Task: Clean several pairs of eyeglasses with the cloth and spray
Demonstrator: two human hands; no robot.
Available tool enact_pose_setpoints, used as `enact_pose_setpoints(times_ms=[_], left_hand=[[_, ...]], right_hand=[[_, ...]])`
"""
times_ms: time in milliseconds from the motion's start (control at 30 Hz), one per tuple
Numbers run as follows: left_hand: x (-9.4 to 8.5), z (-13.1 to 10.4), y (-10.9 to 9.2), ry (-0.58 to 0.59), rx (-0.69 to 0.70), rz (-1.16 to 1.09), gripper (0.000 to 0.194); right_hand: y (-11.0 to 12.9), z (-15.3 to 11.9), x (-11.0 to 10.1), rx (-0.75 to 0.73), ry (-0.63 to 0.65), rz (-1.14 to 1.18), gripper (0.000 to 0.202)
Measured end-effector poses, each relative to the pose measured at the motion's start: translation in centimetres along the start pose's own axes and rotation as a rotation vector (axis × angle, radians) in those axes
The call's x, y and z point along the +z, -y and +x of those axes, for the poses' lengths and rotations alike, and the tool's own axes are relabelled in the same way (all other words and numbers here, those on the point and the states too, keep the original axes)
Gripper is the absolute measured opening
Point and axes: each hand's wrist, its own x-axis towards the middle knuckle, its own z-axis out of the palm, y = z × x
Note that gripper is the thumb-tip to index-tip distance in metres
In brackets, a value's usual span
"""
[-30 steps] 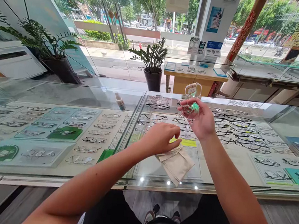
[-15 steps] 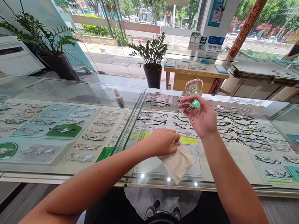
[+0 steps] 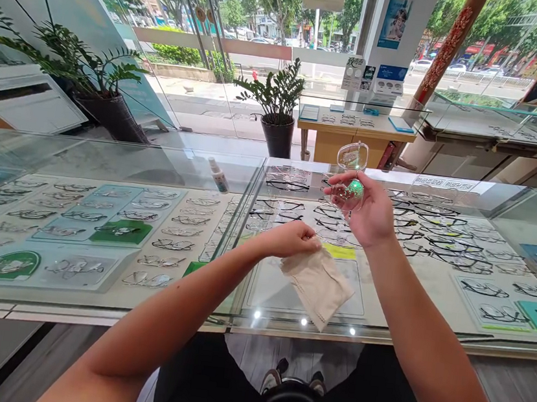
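My right hand (image 3: pixel 368 207) holds a pair of clear-framed eyeglasses (image 3: pixel 353 155) up above the glass counter, its fingers closed near the bridge. One lens stands above the fingers; the other, lower one shows a green glare in front of the palm. A beige cleaning cloth (image 3: pixel 319 285) hangs from my left hand (image 3: pixel 294 239), pinched at its top corner between thumb and fingers. The cloth drapes over the counter top, lower and to the left of the eyeglasses, not touching them.
A glass display counter (image 3: pixel 258 284) spans the front, with many rows of eyeglasses beneath its top. A small white spray bottle (image 3: pixel 218 176) stands on it at left of centre. Beyond are a potted plant (image 3: pixel 277 133) and a wooden display table (image 3: pixel 343 130).
My left hand has moved slightly up and left, and the cloth now hangs more spread out. The right hand still holds the eyeglasses in nearly the same place.
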Motion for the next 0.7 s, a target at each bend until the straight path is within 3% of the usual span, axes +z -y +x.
enact_pose_setpoints(times_ms=[167,467,567,700], left_hand=[[-0.8,-0.2,0.3,0.096,0.038,-0.107,0.042],[-3.8,-0.9,0.7,0.324,0.063,-0.559,0.043],[-4.7,-1.1,0.8,0.273,0.117,-0.674,0.039],[-5.7,-1.4,0.9,0.063,0.189,-0.891,0.037]], right_hand=[[0.2,-0.1,0.1,0.004,-0.001,0.002,0.030],[0.4,-0.3,0.5,0.028,-0.006,0.031,0.032],[0.4,-0.4,0.6,0.034,0.001,0.032,0.032],[0.2,-0.6,0.7,0.041,0.021,0.035,0.031]])
